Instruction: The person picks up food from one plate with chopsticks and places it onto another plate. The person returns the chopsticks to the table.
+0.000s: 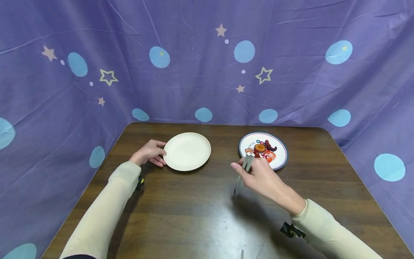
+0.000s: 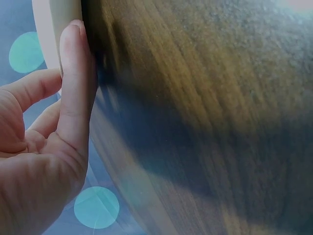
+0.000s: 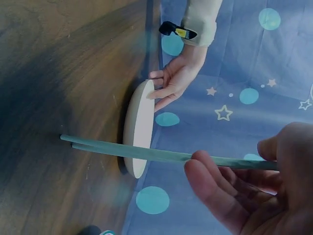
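Note:
At the left of the table in the head view is a plain cream plate (image 1: 187, 151). My left hand (image 1: 152, 153) pinches its left rim; the left wrist view shows fingers (image 2: 74, 93) of that hand against the plate's edge (image 2: 54, 29). My right hand (image 1: 262, 178) holds a pair of grey-green chopsticks (image 1: 244, 172), their tips pointing down toward the table. In the right wrist view the chopsticks (image 3: 161, 154) lie close together, with nothing between the tips. Beyond that hand stands a patterned white plate (image 1: 280, 158) bearing several food pieces (image 1: 260, 148), partly hidden by the hand.
The brown wooden table (image 1: 181, 208) reflects light near its middle. A purple curtain (image 1: 194, 90) with stars and blue dots hangs behind the table and along both sides. Both wrists carry dark straps, one (image 1: 292, 230) on the right sleeve.

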`<state>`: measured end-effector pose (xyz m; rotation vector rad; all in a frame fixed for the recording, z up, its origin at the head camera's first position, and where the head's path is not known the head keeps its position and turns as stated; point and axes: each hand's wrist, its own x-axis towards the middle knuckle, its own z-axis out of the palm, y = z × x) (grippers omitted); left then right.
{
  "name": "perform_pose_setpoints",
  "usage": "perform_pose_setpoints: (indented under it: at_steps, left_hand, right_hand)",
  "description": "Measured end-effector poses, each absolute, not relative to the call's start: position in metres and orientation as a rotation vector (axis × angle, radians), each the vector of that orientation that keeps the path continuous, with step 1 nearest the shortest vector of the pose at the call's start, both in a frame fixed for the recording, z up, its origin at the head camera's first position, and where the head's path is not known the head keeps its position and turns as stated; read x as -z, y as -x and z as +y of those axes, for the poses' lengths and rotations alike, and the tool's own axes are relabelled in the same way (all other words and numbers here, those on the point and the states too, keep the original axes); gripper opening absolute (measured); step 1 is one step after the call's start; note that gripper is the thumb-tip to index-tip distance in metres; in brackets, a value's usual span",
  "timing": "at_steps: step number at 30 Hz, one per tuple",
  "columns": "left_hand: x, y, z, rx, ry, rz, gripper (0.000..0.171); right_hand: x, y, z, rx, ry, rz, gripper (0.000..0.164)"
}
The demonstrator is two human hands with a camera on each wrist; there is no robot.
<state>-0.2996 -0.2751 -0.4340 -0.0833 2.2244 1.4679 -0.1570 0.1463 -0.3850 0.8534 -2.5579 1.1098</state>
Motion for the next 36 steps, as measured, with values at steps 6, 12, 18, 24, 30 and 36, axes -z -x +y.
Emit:
perform_pose_setpoints:
  at_steps: [6, 12, 18, 24, 30, 36]
  left_hand:
    - [0.437, 0.299, -0.278, -1.47, 0.084, 2.222, 0.072]
    - [0.437, 0.299, -0.278, -1.467, 0.091, 2.22, 0.072]
    - [0.436, 0.3, -0.278, -1.464, 0.092, 2.217, 0.072]
    - [0.436, 0.301, -0.277, -1.472, 0.072, 2.215, 0.071]
    - [0.436, 0.301, -0.277, -1.474, 0.07, 2.208, 0.071]
    - [0.435, 0.3, -0.277, -1.484, 0.068, 2.203, 0.071]
  right_hand:
    - [0.379, 0.155, 0.144, -1.139, -0.848, -2.627, 0.042]
    - [0.377, 0.155, 0.143, -1.198, -0.847, -2.706, 0.024]
    - [0.373, 0.155, 0.142, -1.176, -0.901, -2.723, 0.016]
    - [0.374, 0.158, 0.144, -1.169, -0.917, -2.637, 0.02]
    - [0.368, 0.163, 0.148, -1.172, -0.912, -2.578, 0.023]
    - [0.365, 0.169, 0.151, -1.301, -0.813, -2.546, 0.018]
